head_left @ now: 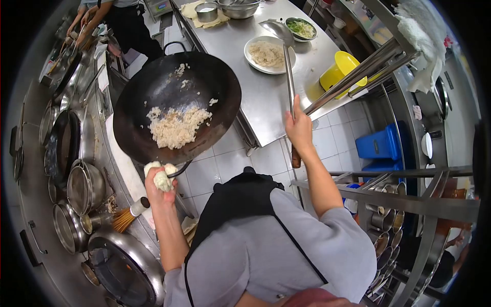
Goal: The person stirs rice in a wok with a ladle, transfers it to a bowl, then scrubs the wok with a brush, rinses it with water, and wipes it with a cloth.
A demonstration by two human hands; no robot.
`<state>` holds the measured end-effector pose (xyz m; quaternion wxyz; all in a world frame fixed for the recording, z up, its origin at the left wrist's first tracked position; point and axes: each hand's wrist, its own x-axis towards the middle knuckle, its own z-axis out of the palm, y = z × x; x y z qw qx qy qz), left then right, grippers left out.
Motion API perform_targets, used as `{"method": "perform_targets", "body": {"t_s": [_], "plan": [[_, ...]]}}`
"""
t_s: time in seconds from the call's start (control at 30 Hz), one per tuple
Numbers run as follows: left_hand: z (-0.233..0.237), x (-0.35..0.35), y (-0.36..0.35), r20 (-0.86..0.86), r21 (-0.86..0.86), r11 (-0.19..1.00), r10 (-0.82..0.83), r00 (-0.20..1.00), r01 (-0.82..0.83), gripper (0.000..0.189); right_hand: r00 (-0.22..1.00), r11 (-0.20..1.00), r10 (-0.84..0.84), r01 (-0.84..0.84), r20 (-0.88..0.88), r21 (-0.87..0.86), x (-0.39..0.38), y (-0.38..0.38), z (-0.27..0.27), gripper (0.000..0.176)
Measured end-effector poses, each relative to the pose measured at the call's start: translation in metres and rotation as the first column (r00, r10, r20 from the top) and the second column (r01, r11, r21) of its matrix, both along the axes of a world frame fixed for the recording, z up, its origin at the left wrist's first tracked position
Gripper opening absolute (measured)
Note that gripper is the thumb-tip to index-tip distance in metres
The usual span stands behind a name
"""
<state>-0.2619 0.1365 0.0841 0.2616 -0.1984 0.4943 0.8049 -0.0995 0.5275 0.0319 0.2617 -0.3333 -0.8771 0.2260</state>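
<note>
My left hand [162, 185] is closed round the near handle of a large black wok [138, 97], with a pale cloth [163, 181] between palm and handle. Fried rice [179, 128] lies in the lower part of the wok, and stray clumps stick higher up its wall. In my right hand [299, 127] is a long-handled ladle [279, 31], gripped partway along the shaft above its wooden end. The ladle's bowl is over the steel table, beside a white plate [255, 61] that carries a mound of rice [267, 53].
On the steel table [232, 56] stand a bowl of chopped greens [300, 29], a yellow container [341, 71] and metal bowls [239, 7]. Stove burners and pans [86, 188] line the left. Metal rails [388, 197] and a blue bin [378, 142] are at right. Another person [130, 25] stands at upper left.
</note>
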Motion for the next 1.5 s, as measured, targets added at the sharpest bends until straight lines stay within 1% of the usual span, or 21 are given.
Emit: {"method": "perform_targets", "body": {"t_s": [0.03, 0.13, 0.17, 0.27, 0.3, 0.37, 0.4, 0.47, 0.57, 0.67, 0.77, 0.87, 0.9, 1.0, 1.03, 1.13, 1.2, 1.3, 1.4, 1.43, 1.5], "plan": [[-0.001, -0.008, 0.002, 0.012, 0.018, 1.0, 0.006, 1.0, -0.006, 0.009, 0.998, 0.991, 0.015, -0.023, -0.064, -0.129, 0.004, -0.001, 0.002, 0.06], [-0.002, -0.027, 0.008, -0.002, 0.078, 0.996, -0.031, 1.0, 0.031, 0.007, 0.997, 0.893, 0.028, -0.055, -0.067, -0.447, 0.007, 0.005, 0.005, 0.059], [0.003, -0.031, 0.012, -0.007, 0.073, 0.997, -0.04, 0.999, 0.04, 0.009, 0.996, 0.962, 0.026, -0.001, 0.089, -0.272, 0.008, -0.002, 0.012, 0.06], [0.007, -0.05, 0.021, -0.039, 0.087, 0.99, -0.108, 0.993, 0.111, 0.01, 0.999, 0.997, 0.011, -0.009, 0.03, -0.079, 0.016, -0.028, 0.008, 0.063], [0.009, -0.055, 0.029, -0.096, 0.101, 0.99, -0.091, 0.991, 0.1, 0.011, 0.999, 0.996, 0.026, -0.028, -0.02, -0.081, 0.02, -0.031, 0.0, 0.065], [0.007, -0.068, 0.043, -0.131, 0.105, 0.986, -0.113, 0.985, 0.127, 0.008, 0.95, 0.925, 0.011, -0.128, -0.313, -0.357, 0.017, -0.039, -0.011, 0.065], [0.009, -0.073, 0.055, -0.126, 0.119, 0.988, -0.085, 0.988, 0.1, 0.006, 0.952, 0.773, -0.057, -0.149, -0.301, -0.616, 0.012, -0.045, -0.002, 0.066], [0.014, -0.083, 0.079, -0.192, 0.119, 0.98, -0.135, 0.972, 0.159, 0.009, 0.944, 0.752, -0.006, -0.213, -0.33, -0.623, -0.002, -0.051, 0.013, 0.061], [0.022, -0.094, 0.125, -0.244, 0.097, 0.99, -0.077, 0.967, 0.103, 0.014, 0.948, 0.739, 0.111, -0.279, -0.298, -0.613, -0.039, -0.038, 0.037, 0.053], [0.028, -0.11, 0.166, -0.313, 0.069, 0.992, -0.075, 0.947, 0.102, 0.014, 0.934, 0.846, 0.3, -0.355, -0.196, -0.398, -0.084, -0.016, 0.052, 0.047], [0.031, -0.127, 0.202, -0.384, 0.035, 0.995, -0.077, 0.92, 0.098, 0.012, 0.911, 0.902, 0.398, -0.41, -0.109, -0.133, -0.108, -0.003, 0.066, 0.047], [0.034, -0.148, 0.221, -0.423, 0.073, 0.991, -0.073, 0.903, 0.114, 0.012, 0.947, 0.944, 0.263, -0.293, 0.186, 0.153, -0.091, 0.002, 0.083, 0.047], [0.038, -0.154, 0.222, -0.408, 0.099, 0.986, -0.085, 0.909, 0.136, 0.012, 0.955, 0.947, 0.204, -0.247, 0.214, 0.203, -0.081, 0.004, 0.086, 0.048], [0.038, -0.177, 0.23, -0.41, 0.152, 0.97, -0.113, 0.905, 0.189, 0.012, 0.994, 0.983, 0.095, -0.101, 0.045, 0.152, -0.061, 0.011, 0.076, 0.05], [0.046, -0.178, 0.233, -0.389, 0.115, 0.976, -0.129, 0.912, 0.187, 0.012, 0.999, 0.996, 0.026, -0.029, 0.032, 0.08, -0.06, 0.006, 0.078, 0.049], [0.036, -0.201, 0.245, -0.372, 0.14, 0.967, -0.146, 0.917, 0.211, 0.012, 0.991, 0.99, -0.134, 0.133, -0.014, -0.045, -0.067, -0.001, 0.085, 0.048], [0.036, -0.211, 0.252, -0.368, 0.141, 0.957, -0.186, 0.911, 0.253, 0.013, 0.984, 0.982, -0.178, 0.179, 0.02, -0.057, -0.074, -0.004, 0.089, 0.047], [0.025, -0.229, 0.263, -0.363, 0.182, 0.942, -0.202, 0.909, 0.282, 0.014, 0.977, 0.979, -0.2, 0.203, 0.076, -0.034, -0.084, -0.009, 0.086, 0.046], [0.022, -0.239, 0.276, -0.348, 0.204, 0.946, -0.17, 0.922, 0.252, 0.015, 0.956, 0.98, -0.191, 0.172, 0.224, 0.102, -0.093, -0.009, 0.086, 0.045], [0.023, -0.242, 0.281, -0.344, 0.209, 0.95, -0.152, 0.927, 0.233, 0.017, 0.948, 0.968, -0.202, 0.155, 0.248, 0.196, -0.093, -0.007, 0.079, 0.046], [0.031, -0.246, 0.287, -0.341, 0.191, 0.953, -0.16, 0.926, 0.235, 0.02, 0.905, 0.949, -0.274, 0.2, 0.325, 0.243, -0.088, -0.01, 0.075, 0.047]]}}
